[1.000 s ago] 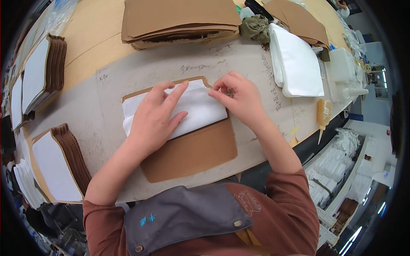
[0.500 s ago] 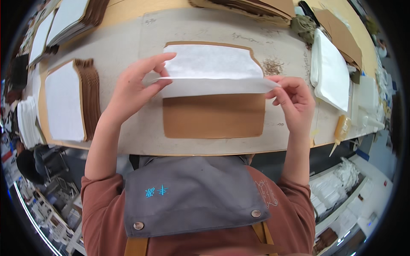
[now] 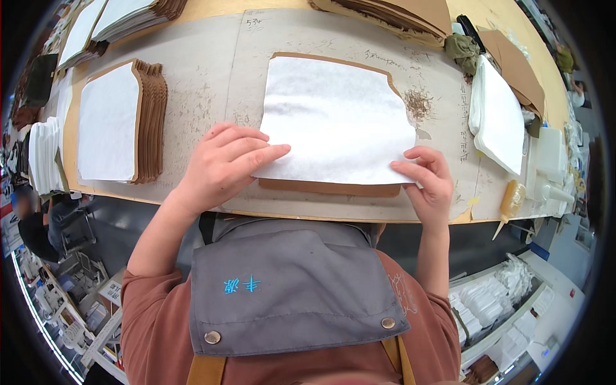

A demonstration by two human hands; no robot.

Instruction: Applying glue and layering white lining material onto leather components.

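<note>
A thin white sheet (image 3: 337, 122) lies over a brown panel (image 3: 333, 187), in front of me on the table. The panel shows only as a strip along the near edge and a narrow rim at the far side. At the sheet's near left corner, my left hand (image 3: 226, 165) is closed on its edge, one finger lying on top. My right hand (image 3: 428, 183) pinches the near right corner between thumb and fingers. Faint creases cross the sheet's left half.
On the left stands a stack of brown panels faced with white (image 3: 109, 128); similar stacks lie farther back. Folded white sheets (image 3: 497, 115) and a squeeze bottle of amber liquid (image 3: 512, 200) lie at the right. Brown pieces (image 3: 398, 16) sit at the far edge.
The sheet's raised near part has come down toward me, covering most of the brown panel. Both hands moved nearer with its corners. The view has shifted slightly.
</note>
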